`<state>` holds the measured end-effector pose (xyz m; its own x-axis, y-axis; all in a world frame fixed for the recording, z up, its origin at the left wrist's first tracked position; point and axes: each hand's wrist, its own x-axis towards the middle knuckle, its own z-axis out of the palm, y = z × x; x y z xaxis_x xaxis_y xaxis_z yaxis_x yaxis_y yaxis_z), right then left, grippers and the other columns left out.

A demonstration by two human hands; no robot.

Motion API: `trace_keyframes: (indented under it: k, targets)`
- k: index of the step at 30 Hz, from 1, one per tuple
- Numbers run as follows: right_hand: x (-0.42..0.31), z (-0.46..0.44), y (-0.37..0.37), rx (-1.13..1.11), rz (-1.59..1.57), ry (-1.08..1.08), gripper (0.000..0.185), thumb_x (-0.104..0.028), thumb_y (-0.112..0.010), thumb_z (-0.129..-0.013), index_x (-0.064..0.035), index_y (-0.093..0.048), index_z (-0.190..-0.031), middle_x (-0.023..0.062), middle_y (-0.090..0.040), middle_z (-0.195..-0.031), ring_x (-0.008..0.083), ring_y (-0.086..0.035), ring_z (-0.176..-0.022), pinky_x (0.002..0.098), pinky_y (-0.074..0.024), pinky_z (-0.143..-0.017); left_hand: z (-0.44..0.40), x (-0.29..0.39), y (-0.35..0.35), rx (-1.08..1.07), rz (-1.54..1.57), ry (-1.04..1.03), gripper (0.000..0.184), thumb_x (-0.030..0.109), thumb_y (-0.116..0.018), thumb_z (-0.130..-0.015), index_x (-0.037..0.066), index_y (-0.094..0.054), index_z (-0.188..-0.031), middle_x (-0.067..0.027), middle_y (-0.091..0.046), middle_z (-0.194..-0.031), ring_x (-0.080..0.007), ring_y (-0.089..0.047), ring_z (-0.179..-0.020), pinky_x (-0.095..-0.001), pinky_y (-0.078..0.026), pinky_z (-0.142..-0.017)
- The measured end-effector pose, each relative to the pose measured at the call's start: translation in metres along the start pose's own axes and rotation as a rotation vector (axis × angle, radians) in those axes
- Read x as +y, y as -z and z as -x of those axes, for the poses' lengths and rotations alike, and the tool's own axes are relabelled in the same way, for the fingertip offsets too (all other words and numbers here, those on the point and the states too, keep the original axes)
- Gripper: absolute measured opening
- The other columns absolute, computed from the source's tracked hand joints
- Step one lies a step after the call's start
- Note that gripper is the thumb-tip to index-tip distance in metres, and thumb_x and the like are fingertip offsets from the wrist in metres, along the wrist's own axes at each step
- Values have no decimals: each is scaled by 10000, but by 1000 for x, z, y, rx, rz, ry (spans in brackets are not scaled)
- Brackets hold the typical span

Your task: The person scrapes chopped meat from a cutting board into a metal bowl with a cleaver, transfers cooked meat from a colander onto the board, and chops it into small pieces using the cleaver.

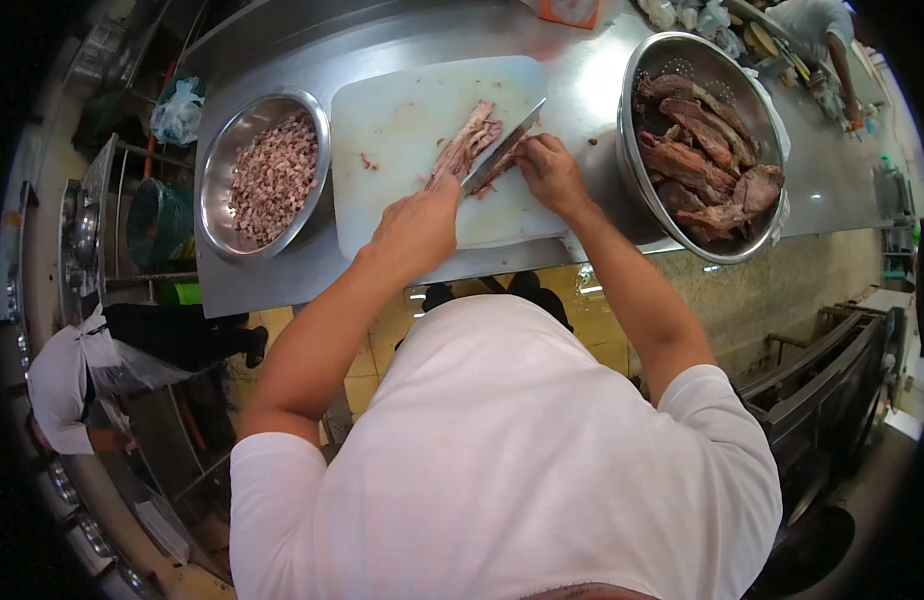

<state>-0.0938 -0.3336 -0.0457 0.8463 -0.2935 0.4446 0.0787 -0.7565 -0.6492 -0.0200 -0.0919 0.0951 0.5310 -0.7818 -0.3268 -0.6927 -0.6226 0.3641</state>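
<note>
My left hand (417,228) is closed at the knife's near end, its fingers wrapped round a handle that they hide. The knife blade (507,143) points away to the upper right over a white cutting board (382,120). Left of the blade lies a long piece of meat (466,143), close to my left fingers. On the blade's right side, my right hand (552,175) pinches a thin dark strip of meat (498,170). Small meat scraps (368,162) are on the board.
A steel bowl of diced meat (272,180) stands left of the board. At the right, a large perforated steel bowl (630,150) holds several big cooked meat pieces (697,160). A person (67,380) is at the far left, another person (817,25) at the upper right.
</note>
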Motion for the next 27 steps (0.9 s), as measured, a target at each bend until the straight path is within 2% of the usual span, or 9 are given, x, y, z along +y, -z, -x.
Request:
trace_keyframes:
  k: [8,11,13,17,19,20,22,24,27]
  targets:
    - [13,-5,4,-102,23,37,184,-50,-740,-827,-75,-689,-1002,123,-657,-955,368,-637,-986,446,-541,-878,-39,-10,-41,86,57,19,211,33,-507,-947,-14,-477,-1150,-322,-687,-961,-533,-660,-899,-604,-504,-817]
    - [0,-9,15,-206,88,79,274,-106,-780,-824,-94,-669,-1075,125,-646,-1057,370,-611,-1056,434,-526,-916,-31,-41,-30,202,217,-77,178,111,-547,-986,11,-494,-1124,-271,-684,-860,-461,-685,-769,-538,-543,-727]
    - [-3,-11,13,-249,125,114,335,-139,-802,-822,-108,-656,-1122,128,-634,-1127,374,-592,-1104,427,-515,-942,1,-57,-15,208,431,125,191,187,-572,-1016,37,-504,-1113,-158,-630,-732,-293,-643,-590,-431,-539,-570]
    - [-10,-41,-7,-400,191,206,596,-374,-832,-810,-173,-610,-1326,131,-561,-1359,383,-479,-1306,502,-394,-1108,39,-72,9,280,691,387,203,195,-555,-1006,1,-499,-1027,-169,-665,-725,-314,-677,-579,-470,-536,-548]
    - [-13,-53,-16,-347,311,335,670,-471,-819,-809,-187,-598,-1374,133,-543,-1404,385,-446,-1354,532,-348,-1150,51,-82,2,340,724,446,215,193,-553,-1010,-6,-478,-988,-111,-607,-651,-205,-610,-473,-389,-490,-450]
    - [-13,-60,-23,-368,338,436,725,-552,-788,-802,-195,-588,-1401,133,-531,-1429,384,-418,-1385,552,-310,-1170,58,-85,-1,311,726,483,199,182,-553,-1011,-1,-480,-986,-185,-661,-720,-333,-685,-594,-485,-532,-552]
    - [-14,-66,-36,-391,359,542,786,-633,-757,-795,-203,-579,-1428,133,-519,-1454,382,-390,-1417,572,-272,-1189,64,-100,-24,410,527,449,194,192,-556,-1015,18,-472,-997,-195,-653,-723,-347,-678,-595,-493,-529,-576]
    - [-21,-62,-50,-428,313,410,739,-658,-718,-819,-172,-617,-1366,150,-564,-1366,404,-441,-1355,563,-311,-1151,71,-104,-40,514,192,429,181,182,-550,-1006,30,-453,-1015,-293,-680,-818,-498,-681,-774,-607,-500,-737]
    - [-52,-37,-72,-215,523,124,635,-614,-715,-850,-131,-665,-1259,158,-610,-1237,406,-498,-1269,557,-344,-1095,78,-86,-34,375,164,534,185,117,-516,-985,-4,-464,-1115,-340,-687,-892,-549,-665,-888,-636,-501,-805]
